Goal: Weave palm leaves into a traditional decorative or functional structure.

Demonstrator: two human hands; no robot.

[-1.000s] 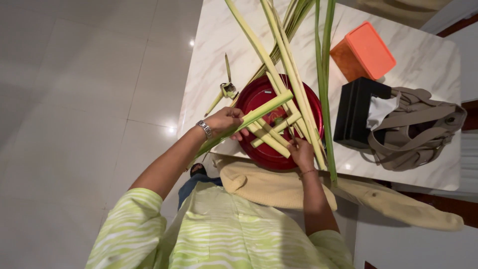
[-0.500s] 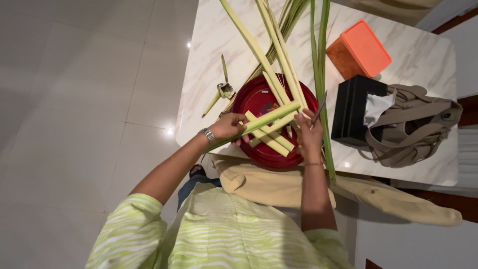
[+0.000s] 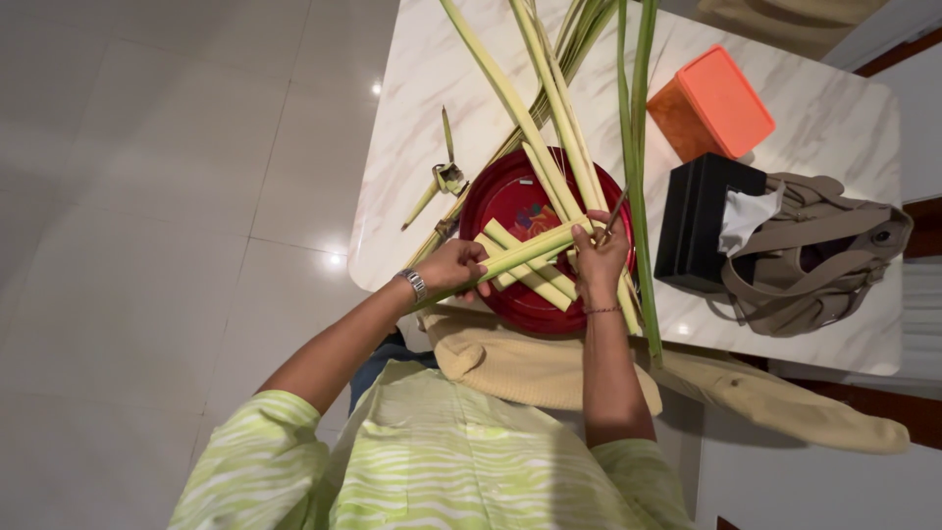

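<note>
Gripping one palm leaf strip [image 3: 525, 253], both hands, left [image 3: 453, 267], right [image 3: 601, 257]

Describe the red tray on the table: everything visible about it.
The red tray is round and glossy, likely plastic or lacquered, with a raised rim and a colourful flower-like picture at its centre. It lies flat near the front edge of the white marble table. Pale green leaf strips lie crossed on it; the left hand and right hand hold strips over it. The black tissue box stands beside it.
</note>
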